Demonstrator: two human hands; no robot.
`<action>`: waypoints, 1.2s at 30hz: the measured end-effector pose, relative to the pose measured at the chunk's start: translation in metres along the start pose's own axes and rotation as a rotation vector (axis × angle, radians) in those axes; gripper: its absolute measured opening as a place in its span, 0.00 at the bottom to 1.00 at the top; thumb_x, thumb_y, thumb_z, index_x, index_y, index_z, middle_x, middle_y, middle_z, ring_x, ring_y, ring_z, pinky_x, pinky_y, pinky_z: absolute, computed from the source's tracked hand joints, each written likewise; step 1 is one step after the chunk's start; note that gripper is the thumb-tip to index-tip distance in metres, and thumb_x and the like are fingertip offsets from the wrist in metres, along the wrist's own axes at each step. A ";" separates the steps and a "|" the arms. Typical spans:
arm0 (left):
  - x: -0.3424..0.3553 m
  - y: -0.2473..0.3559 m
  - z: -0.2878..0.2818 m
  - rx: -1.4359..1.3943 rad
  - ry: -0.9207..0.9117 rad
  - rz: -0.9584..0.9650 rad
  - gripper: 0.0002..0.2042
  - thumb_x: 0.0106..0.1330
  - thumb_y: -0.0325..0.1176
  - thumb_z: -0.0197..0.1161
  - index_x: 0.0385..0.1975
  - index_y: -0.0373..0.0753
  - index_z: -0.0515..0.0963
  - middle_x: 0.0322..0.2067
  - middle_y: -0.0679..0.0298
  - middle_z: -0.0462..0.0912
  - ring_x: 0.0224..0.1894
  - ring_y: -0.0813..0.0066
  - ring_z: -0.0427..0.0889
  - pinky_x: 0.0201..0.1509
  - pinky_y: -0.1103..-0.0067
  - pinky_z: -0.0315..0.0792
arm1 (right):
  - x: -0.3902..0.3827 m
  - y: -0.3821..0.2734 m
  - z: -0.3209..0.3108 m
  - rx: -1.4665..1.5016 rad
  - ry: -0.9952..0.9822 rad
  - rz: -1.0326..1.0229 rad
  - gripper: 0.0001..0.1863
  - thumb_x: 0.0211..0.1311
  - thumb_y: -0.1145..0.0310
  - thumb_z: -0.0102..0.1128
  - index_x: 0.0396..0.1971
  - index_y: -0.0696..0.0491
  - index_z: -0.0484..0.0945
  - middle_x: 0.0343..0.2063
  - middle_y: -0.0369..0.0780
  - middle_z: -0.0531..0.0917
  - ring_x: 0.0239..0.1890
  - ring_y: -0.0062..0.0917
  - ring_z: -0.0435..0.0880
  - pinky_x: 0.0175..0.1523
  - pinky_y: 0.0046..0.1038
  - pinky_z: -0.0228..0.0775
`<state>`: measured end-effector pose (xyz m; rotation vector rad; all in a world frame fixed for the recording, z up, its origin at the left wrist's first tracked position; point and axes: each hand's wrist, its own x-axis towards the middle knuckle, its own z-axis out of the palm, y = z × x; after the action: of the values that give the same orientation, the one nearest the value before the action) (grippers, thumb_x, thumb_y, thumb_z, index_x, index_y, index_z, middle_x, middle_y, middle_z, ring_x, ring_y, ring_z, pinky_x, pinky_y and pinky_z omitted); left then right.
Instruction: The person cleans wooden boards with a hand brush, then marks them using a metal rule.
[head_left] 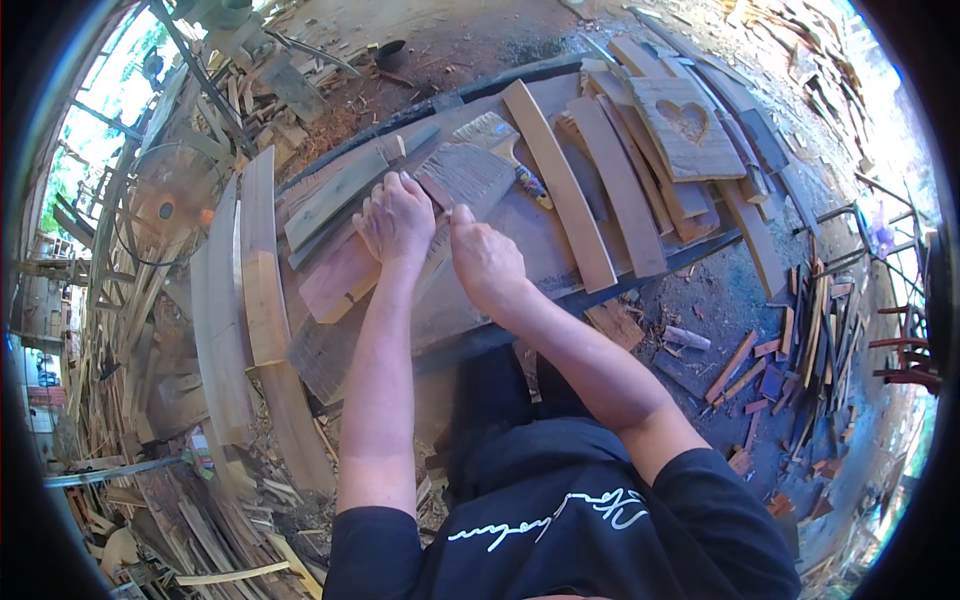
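My left hand (pixel 397 222) is closed, its fingers curled down over the wooden pieces on the workbench (pixel 480 265); what lies under the fingers is hidden. Beside it my right hand (pixel 487 262) is closed, with the thumb against the end of a small reddish-brown strip (pixel 433 190). This strip slants between both hands, and its kind is unclear. Beyond them lies a wide board with a rough-sawn face (pixel 470 178). A pinkish wood block (pixel 340 280) sits below my left hand, and a greyish plank (pixel 335 203) is left of it.
A pale curved slat (pixel 560 185) crosses the bench on the right, near stacked boards and a board with a carved heart (pixel 688 122). Long planks (pixel 262 300) lean at the left, near a round fan (pixel 166 208). Offcuts (pixel 740 365) litter the floor at right.
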<state>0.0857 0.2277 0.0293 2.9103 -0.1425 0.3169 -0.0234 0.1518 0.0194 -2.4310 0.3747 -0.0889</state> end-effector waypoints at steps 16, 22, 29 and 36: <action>-0.002 0.001 -0.002 0.017 -0.010 -0.019 0.16 0.71 0.42 0.42 0.38 0.41 0.78 0.41 0.57 0.83 0.49 0.59 0.79 0.56 0.60 0.65 | -0.044 0.013 -0.021 -0.040 -0.093 0.052 0.07 0.68 0.71 0.41 0.40 0.58 0.64 0.30 0.54 0.82 0.37 0.49 0.84 0.40 0.46 0.76; -0.001 0.005 -0.003 0.023 -0.016 -0.005 0.16 0.71 0.42 0.42 0.39 0.41 0.78 0.41 0.56 0.83 0.49 0.58 0.79 0.56 0.59 0.65 | 0.003 0.001 -0.005 0.003 -0.037 0.034 0.06 0.68 0.71 0.41 0.40 0.57 0.63 0.31 0.55 0.82 0.37 0.49 0.83 0.40 0.47 0.75; -0.004 0.002 -0.004 0.042 0.001 -0.004 0.16 0.70 0.41 0.42 0.38 0.41 0.78 0.41 0.56 0.83 0.48 0.58 0.80 0.55 0.59 0.66 | -0.047 0.017 -0.010 -0.039 -0.059 0.086 0.05 0.68 0.73 0.42 0.39 0.57 0.66 0.32 0.53 0.83 0.36 0.46 0.85 0.39 0.42 0.79; -0.003 -0.002 0.000 0.034 0.011 -0.011 0.16 0.70 0.41 0.43 0.37 0.41 0.78 0.40 0.56 0.83 0.48 0.58 0.80 0.54 0.59 0.66 | -0.006 0.008 0.004 -0.010 0.009 -0.022 0.06 0.66 0.73 0.44 0.39 0.57 0.63 0.29 0.55 0.81 0.34 0.50 0.83 0.38 0.46 0.76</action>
<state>0.0829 0.2296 0.0280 2.9414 -0.1204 0.3367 -0.0308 0.1507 0.0115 -2.4462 0.3532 -0.1083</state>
